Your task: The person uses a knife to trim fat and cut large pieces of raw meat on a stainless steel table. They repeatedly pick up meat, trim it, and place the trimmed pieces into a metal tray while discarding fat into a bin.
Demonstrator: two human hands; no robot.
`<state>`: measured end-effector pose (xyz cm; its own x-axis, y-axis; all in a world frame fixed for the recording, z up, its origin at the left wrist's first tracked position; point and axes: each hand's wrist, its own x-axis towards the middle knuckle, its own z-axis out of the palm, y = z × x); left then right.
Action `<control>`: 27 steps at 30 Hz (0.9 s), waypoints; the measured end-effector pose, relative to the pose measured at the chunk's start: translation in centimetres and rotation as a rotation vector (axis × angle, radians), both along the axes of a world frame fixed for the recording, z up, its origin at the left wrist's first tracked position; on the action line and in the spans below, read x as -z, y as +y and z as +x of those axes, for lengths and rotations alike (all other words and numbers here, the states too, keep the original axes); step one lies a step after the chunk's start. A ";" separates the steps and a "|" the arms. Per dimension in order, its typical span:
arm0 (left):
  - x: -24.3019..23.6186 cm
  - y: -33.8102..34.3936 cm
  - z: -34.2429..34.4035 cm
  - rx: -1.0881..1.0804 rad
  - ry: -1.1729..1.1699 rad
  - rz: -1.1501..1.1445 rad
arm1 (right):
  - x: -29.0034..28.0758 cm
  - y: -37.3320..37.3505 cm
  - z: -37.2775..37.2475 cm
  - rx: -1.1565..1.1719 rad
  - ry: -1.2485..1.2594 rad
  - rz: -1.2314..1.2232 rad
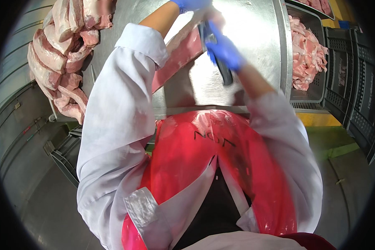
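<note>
A long slab of pink meat with a pale fatty edge (171,66) lies diagonally on the steel work surface (262,50). My left hand (189,6), in a blue glove, is at the far end of the slab at the top edge; its fingers are partly out of frame. My right hand (227,52), also gloved in blue, is closed on a dark-handled tool (225,75) at the right side of the slab. The tool's working end is too blurred to make out clearly.
Many raw meat pieces (50,54) are heaped at the left. A grey tub of pale trimmings (304,58) sits at the right, below a tray of meat (318,6). Black crates (345,79) stand further right, and a metal rack (64,152) stands low at the left.
</note>
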<state>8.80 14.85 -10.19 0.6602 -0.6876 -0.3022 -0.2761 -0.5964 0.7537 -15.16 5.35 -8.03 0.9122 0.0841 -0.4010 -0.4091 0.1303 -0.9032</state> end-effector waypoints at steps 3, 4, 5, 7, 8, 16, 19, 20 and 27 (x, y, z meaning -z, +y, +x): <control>-0.5 0.0 0.4 0.045 -0.036 -0.096 | -0.8 1.1 -3.2 -0.017 0.007 0.009; -0.5 -0.3 -0.2 0.070 -0.004 -0.091 | 0.1 1.5 -1.9 0.023 0.059 0.037; -0.8 -1.0 -0.4 0.095 0.021 -0.089 | 1.5 1.3 1.6 0.062 0.104 0.063; -2.0 -2.2 -0.2 0.094 0.063 -0.093 | 1.1 1.2 3.1 0.074 0.122 -0.003; -2.5 -1.5 -0.3 0.045 0.084 -0.084 | 0.0 2.2 1.4 0.023 0.098 -0.082; -5.9 -1.3 -1.2 0.182 -0.045 -0.063 | -0.3 3.3 1.3 0.019 0.020 -0.084; -4.7 0.2 0.0 0.173 -0.163 -0.156 | -2.7 5.5 -3.1 -0.004 0.080 -0.157; -5.3 0.4 0.0 0.195 -0.157 -0.180 | -3.4 5.8 -4.8 -0.017 0.118 -0.165; -6.6 -0.5 -1.9 0.171 -0.073 -0.254 | -1.2 5.6 0.0 0.037 0.132 -0.119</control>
